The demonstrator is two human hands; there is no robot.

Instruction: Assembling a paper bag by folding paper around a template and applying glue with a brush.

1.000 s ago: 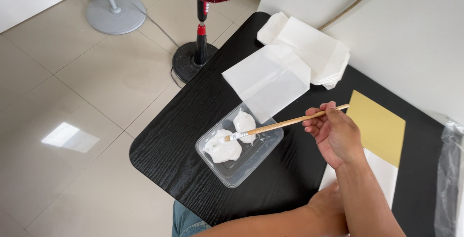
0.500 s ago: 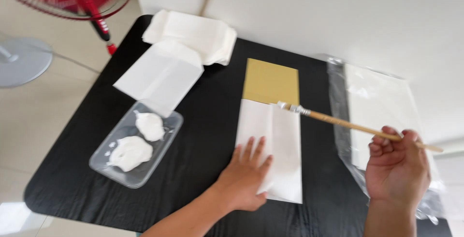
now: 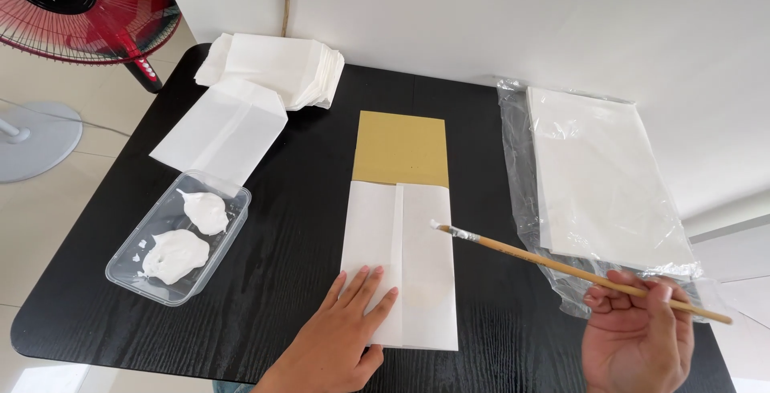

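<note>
My left hand [image 3: 341, 333] lies flat with fingers spread on the near left corner of a folded white paper sheet [image 3: 417, 257] in the middle of the black table [image 3: 297, 200]. A tan cardboard piece [image 3: 399, 147] sticks out from under the far end of that paper. My right hand [image 3: 638, 337] grips a thin wooden brush [image 3: 553, 263] near its back end. The brush tip, coated with white paste, hovers at the paper's right edge. A clear plastic tray [image 3: 178, 237] with two blobs of white paste sits at the left.
A stack of folded white paper bags [image 3: 277, 68] and one loose bag [image 3: 220, 128] lie at the far left. A pack of white sheets in clear plastic wrap [image 3: 597, 176] lies at the right. A red standing fan [image 3: 76, 8] is on the tiled floor beyond the table's left corner.
One second ago the brush was dipped in the paste tray. It has since swung right to the folded paper, and my left hand has come down flat on the paper.
</note>
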